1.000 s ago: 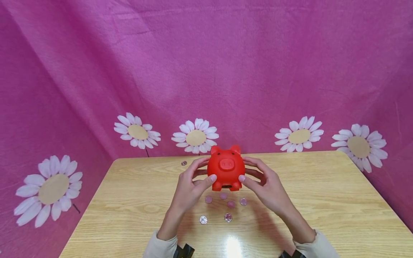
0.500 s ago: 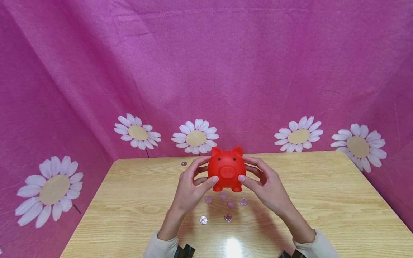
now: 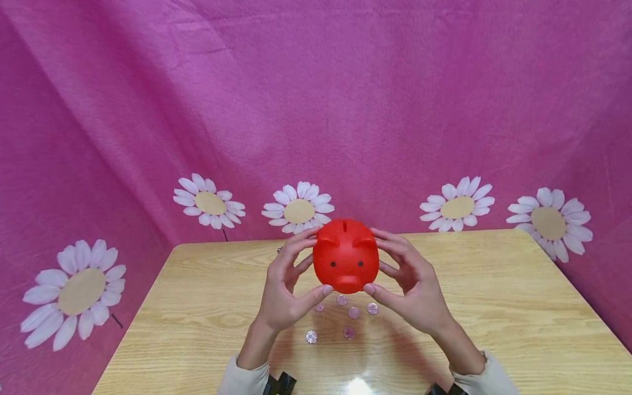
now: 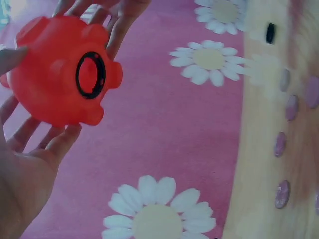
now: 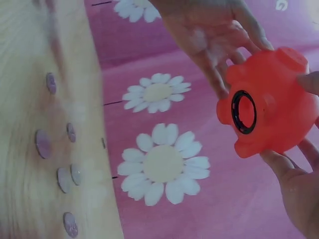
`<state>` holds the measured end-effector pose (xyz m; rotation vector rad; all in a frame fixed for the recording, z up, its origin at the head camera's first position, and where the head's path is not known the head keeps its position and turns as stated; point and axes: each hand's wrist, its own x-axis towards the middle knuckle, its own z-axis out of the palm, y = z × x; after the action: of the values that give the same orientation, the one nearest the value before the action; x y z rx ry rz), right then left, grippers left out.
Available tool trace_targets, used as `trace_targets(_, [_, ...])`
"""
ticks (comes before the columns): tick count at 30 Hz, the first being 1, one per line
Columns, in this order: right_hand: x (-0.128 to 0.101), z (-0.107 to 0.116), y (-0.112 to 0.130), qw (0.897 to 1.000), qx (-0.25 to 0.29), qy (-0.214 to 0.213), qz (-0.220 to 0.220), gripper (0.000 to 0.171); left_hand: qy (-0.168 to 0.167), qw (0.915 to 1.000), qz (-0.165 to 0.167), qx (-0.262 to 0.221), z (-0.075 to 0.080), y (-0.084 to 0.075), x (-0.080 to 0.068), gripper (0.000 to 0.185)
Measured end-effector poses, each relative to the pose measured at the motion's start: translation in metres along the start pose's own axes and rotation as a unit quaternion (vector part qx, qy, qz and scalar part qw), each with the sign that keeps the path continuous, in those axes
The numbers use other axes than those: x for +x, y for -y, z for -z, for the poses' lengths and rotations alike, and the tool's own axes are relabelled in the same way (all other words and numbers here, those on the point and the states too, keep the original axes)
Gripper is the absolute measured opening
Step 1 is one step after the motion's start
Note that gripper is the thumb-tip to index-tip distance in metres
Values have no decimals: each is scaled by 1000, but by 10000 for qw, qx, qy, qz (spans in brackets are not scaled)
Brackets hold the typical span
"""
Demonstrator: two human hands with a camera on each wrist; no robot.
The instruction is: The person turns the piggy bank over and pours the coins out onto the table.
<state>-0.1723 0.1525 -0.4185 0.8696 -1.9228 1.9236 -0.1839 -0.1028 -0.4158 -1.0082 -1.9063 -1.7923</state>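
Both hands hold up a red piggy bank (image 3: 345, 258) above the table, one at each side. It is tipped forward, so the coin slot on its back faces up in the head view and its snout points down. My left hand (image 3: 283, 296) has its thumb by the snout and its fingers spread along the side. My right hand (image 3: 415, 293) mirrors that grip. In both wrist views the underside of the piggy bank (image 4: 55, 74) shows a round hole with a black rim (image 5: 236, 112), between stubby feet.
Several small round pink discs (image 3: 353, 313) and a clear one (image 3: 311, 337) lie on the wooden table (image 3: 197, 307) below. A small dark round piece (image 4: 270, 33) lies farther back, partly behind my left hand in the head view. A pink flowered cloth (image 3: 375, 109) hangs behind.
The piggy bank has tipped forward, from its snout and feet facing me to its top and slot showing. Both hands have turned with it and lifted slightly.
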Motion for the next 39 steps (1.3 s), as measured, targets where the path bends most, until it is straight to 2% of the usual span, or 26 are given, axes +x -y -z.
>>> trace_targets(1, [1, 0, 1, 9998, 62, 23, 201, 75, 41, 9998, -173, -67, 1, -1, 1, 67])
trace_targets(3, [2, 1, 2, 9992, 116, 70, 386, 76, 100, 9995, -269, -123, 2, -1, 3, 67])
trace_targets(9, [2, 2, -3, 9993, 152, 102, 316, 73, 133, 9999, -49, 28, 2, 0, 1, 68])
trace_targets(15, [1, 2, -7, 9998, 14, 112, -182, 64, -3, 9985, 421, 354, 1, 0, -3, 66])
trace_targets(22, [0, 3, -9, 9989, 351, 74, -298, 56, -22, 9966, 822, 63, -3, 1, -2, 63])
trace_targets(28, [-1, 1, -12, 9935, 54, 82, -1132, 54, 1, 9874, 1556, 288, -3, 6, -5, 64])
trace_targets(30, [-1, 0, -12, 9912, -14, 89, -1323, 53, -17, 9861, 1624, 362, -3, 7, -6, 62])
trace_targets(32, [-2, -1, -12, 9929, 2, 69, -1187, 54, -49, 9902, 1359, 302, -2, 8, -7, 62])
trace_targets(35, [-2, -1, -8, 9990, 296, 99, -316, 61, -67, 9988, 474, -74, -1, 5, -6, 66])
trace_targets(37, [-1, 1, -6, 9990, 384, 136, 175, 66, 11, 9997, 18, -263, 0, 2, -4, 69])
trace_targets(39, [0, 3, -5, 9983, 415, 213, 337, 67, 91, 9993, -50, -347, 0, 1, -2, 70])
